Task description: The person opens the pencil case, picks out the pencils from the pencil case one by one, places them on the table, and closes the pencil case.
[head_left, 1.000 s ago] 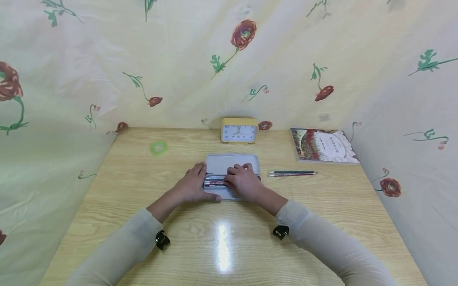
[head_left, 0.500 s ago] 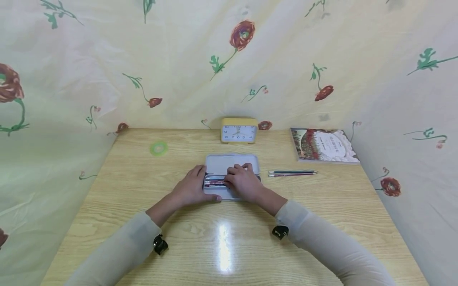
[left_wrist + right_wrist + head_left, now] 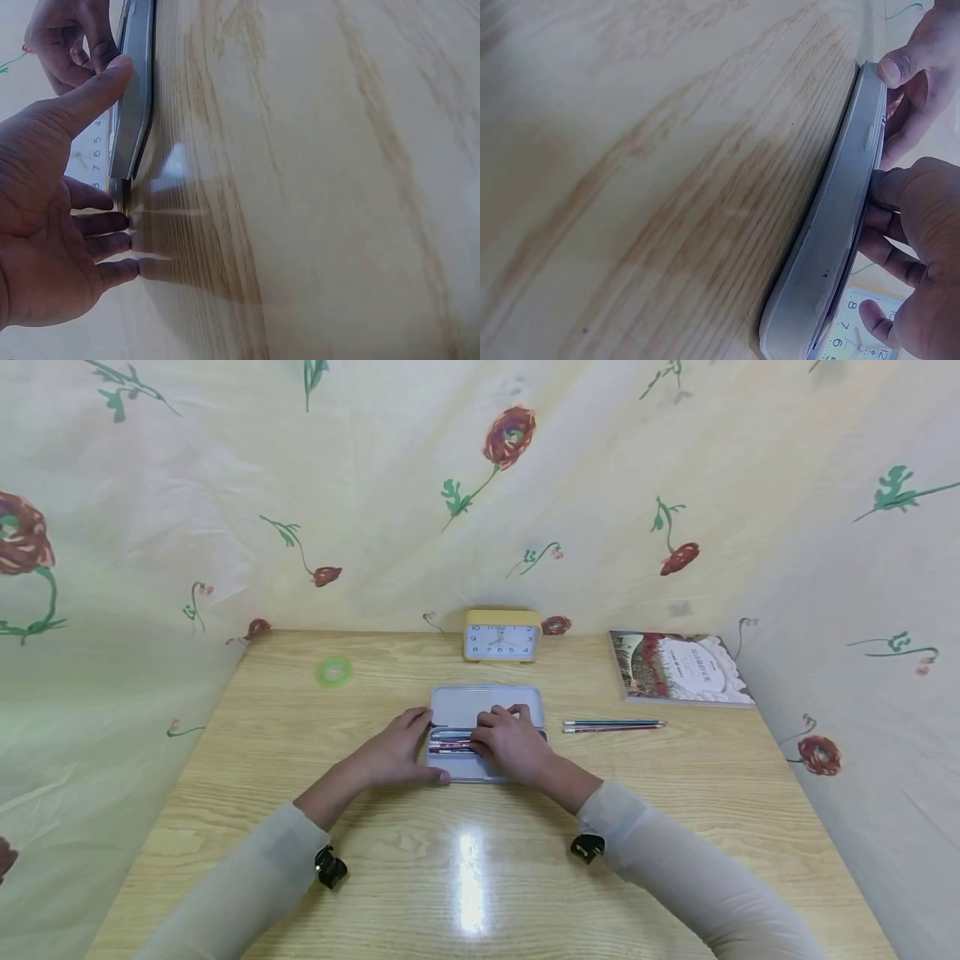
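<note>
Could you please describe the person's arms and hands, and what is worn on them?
The left hand and right hand are bare, with no gloves or rings showing. The left sleeve and right sleeve are plain, pale off-white, and end short of the hands. Near each sleeve's end, on the inner side, sits a small black device.

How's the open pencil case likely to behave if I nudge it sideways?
The pencil case would probably slide, not tip: it lies low and flat on a glossy table. Its smooth, straight front wall suggests stiffness. Slim pencils inside may roll.
</note>
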{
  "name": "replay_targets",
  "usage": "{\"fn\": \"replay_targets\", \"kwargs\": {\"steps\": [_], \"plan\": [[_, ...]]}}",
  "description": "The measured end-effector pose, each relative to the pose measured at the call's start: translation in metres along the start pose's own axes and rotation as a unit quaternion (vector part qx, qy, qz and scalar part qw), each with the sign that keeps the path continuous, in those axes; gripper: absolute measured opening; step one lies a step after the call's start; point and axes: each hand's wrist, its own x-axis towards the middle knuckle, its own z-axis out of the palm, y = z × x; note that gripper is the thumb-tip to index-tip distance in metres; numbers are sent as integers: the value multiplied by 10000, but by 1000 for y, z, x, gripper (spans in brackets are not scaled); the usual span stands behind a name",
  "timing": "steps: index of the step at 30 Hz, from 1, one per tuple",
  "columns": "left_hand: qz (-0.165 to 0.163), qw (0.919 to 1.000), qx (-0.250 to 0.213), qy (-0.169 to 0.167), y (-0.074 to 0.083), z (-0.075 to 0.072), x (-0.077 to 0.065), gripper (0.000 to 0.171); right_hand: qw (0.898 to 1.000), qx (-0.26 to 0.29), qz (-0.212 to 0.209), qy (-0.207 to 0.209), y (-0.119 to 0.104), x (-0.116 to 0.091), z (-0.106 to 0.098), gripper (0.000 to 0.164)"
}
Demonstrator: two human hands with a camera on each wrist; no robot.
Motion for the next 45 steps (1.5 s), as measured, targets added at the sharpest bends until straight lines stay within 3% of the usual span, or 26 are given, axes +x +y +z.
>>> {"fn": "replay_targets", "kwargs": {"steps": [10, 21, 28, 35, 45], "plan": [[255, 9994, 220, -60, 1, -3, -6, 122, 10000, -51, -60, 57, 0, 0, 1, 13], [359, 9963, 783, -36, -4, -3, -1, 126, 9999, -2, -50, 87, 1, 1, 3, 12], [251, 9971, 713, -24, -3, -4, 0, 126, 9998, -99, -120, 114, 0, 0, 2, 12], [166, 9954, 939, 37, -3, -6, 2, 125, 9999, -101, -80, 60, 1, 1, 2, 13], [170, 9969, 762, 41, -3, -6, 2, 124, 9991, -288, -218, 231, 0, 0, 2, 14]]}}
